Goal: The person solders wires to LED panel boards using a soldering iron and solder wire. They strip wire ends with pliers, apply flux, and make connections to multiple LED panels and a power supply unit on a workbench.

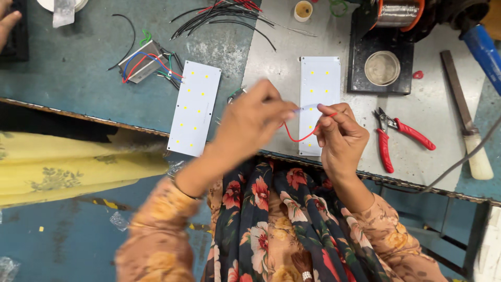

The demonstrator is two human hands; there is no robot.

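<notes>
Thin red wire (298,137) (curved loop) pinched btwn left hand (254,121) & right hand (339,137).

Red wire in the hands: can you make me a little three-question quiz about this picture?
1. True or false: the red wire is pinched between the left hand and the right hand.
2. How many white panels with yellow dots lie on the table: A one, B two, C four?
3. What colour are the handles of the cutters beside the right hand?

Key: 1 true. 2 B, one panel at the left and one panel behind the hands. 3 red.
</notes>
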